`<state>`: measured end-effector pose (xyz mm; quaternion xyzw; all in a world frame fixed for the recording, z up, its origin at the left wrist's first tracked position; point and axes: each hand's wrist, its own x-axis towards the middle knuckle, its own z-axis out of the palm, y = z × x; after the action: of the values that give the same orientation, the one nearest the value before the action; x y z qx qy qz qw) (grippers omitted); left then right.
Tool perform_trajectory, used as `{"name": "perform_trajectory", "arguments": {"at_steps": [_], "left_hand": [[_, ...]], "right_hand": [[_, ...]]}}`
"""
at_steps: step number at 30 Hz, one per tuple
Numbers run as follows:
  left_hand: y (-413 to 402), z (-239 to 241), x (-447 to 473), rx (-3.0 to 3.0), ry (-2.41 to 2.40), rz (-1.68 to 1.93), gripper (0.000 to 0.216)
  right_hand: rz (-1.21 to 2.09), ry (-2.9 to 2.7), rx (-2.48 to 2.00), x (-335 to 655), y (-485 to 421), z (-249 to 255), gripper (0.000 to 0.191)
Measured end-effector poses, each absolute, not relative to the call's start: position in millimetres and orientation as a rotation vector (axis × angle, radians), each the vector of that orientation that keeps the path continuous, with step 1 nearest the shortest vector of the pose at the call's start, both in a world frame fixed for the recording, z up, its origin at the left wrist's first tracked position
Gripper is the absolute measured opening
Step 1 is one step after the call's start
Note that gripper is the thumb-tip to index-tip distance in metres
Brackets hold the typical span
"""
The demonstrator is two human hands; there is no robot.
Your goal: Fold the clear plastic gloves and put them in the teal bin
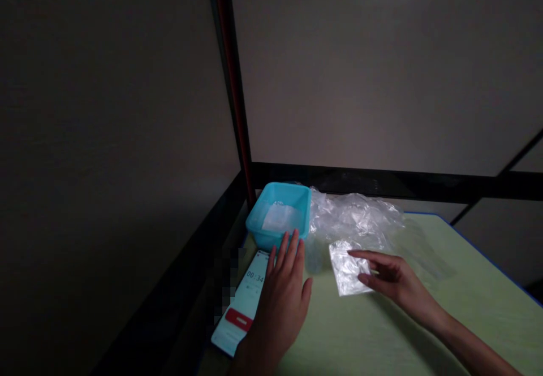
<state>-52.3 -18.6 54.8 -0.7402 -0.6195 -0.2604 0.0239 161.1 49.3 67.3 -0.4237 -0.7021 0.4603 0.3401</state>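
My left hand (285, 297) is open, its fingers stretched out and pointing toward the front of a turquoise plastic basket (277, 239). Beneath and beside that hand lies a phone (244, 299) with a timer on its screen. A small clear plastic bag (344, 277), shiny and square, is under the fingers of my right hand (396, 280). Index finger and thumb are apart over the bag's right side; whether they touch it cannot be made out. Within the basket lies a whitish, flat packet or bag (280, 217).
A crumpled heap of clear plastic (360, 217) spreads along the back of the green table (424, 285), right of the basket. Between basket and small bag is a faint transparent object (313, 257). Walls stand close behind and to the left.
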Motion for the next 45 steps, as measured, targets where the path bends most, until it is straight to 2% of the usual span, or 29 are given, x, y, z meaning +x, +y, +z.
{"name": "perform_trajectory", "arguments": {"at_steps": [5,12,19,23,28,33,45], "left_hand": [[-14,56,-51,-2.285,-1.952,-0.634,0.064],[-24,45,-51,-2.231,-1.887,-0.616,0.059],[-31,27,-62,-2.233,-1.738,-0.640,0.055],[-31,20,-65,-2.233,-1.672,-0.658,0.052],[-29,22,-65,-2.229,-1.655,-0.665,0.051],[-28,21,-66,-2.229,-1.632,-0.660,0.054],[-27,13,-63,-2.229,-1.646,-0.764,0.055]], "right_hand": [[1.084,-1.893,-1.058,144,74,88,0.037],[0.981,-1.881,-0.900,117,114,115,0.032],[1.115,-1.950,-0.749,81,153,133,0.028],[1.168,-2.170,-0.569,56,177,132,0.023],[0.981,-2.494,-0.483,30,195,137,0.038],[0.735,-2.844,-0.405,10,201,145,0.046],[0.918,-3.100,-0.238,-6,187,137,0.038]]}}
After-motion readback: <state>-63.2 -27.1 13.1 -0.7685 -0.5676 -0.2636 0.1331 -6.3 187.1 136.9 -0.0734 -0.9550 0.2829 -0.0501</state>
